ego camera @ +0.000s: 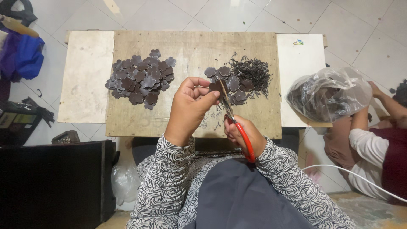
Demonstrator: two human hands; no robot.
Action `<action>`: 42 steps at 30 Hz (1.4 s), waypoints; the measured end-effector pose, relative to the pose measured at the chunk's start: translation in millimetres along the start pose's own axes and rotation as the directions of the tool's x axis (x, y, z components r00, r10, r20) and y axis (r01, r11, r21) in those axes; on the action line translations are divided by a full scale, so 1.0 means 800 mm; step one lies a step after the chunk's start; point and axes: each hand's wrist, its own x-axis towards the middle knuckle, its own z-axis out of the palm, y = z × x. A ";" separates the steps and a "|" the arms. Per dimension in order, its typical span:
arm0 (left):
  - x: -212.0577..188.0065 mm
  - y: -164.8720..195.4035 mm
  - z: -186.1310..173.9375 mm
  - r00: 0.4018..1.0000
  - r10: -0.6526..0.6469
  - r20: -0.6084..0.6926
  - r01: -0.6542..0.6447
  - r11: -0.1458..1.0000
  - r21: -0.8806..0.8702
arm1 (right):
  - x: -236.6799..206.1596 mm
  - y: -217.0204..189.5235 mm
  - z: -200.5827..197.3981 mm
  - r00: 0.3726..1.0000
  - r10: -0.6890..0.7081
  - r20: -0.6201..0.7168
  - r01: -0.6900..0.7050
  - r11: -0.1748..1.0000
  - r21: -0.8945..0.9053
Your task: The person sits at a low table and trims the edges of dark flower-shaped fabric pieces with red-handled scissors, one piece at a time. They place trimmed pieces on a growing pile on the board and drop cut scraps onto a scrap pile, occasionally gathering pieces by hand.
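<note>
My left hand (189,107) pinches a dark brown flower-shaped piece (214,87) above the wooden board (195,51). Red-handled scissors (237,127) are gripped in my right hand (246,135), their blades pointing up at the edge of that piece. A large pile of the same flower-shaped pieces (142,78) lies on the board's left. A smaller pile (231,82) lies just beyond my hands, next to a heap of thin dark trimmings (254,72).
A pale board (87,76) lies left of the wooden one and a white board (299,59) lies right. A clear plastic bag of dark pieces (328,95) rests at the right, held by another seated person (373,148). A black box (55,182) stands lower left.
</note>
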 end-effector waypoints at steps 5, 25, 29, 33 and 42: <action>-0.001 -0.002 0.001 1.000 -0.014 0.016 0.014 1.000 0.028 | 0.000 -0.007 0.002 0.999 -0.038 0.022 0.040 0.996 -0.075; -0.001 -0.006 0.003 0.995 -0.073 0.072 0.061 0.987 0.148 | 0.003 -0.006 0.002 0.992 -0.093 0.090 0.096 0.995 -0.034; -0.003 -0.004 0.004 0.990 -0.054 0.134 0.043 0.996 0.081 | 0.002 -0.009 0.003 0.992 -0.080 0.096 0.081 0.997 -0.005; -0.004 0.000 0.008 0.987 -0.091 0.131 0.080 0.993 0.087 | 0.002 -0.008 0.003 0.991 -0.078 0.108 0.072 0.995 0.062; -0.002 0.001 0.010 0.985 -0.110 0.133 0.103 0.993 0.058 | -0.001 -0.004 0.005 1.000 0.006 0.012 -0.007 0.990 0.140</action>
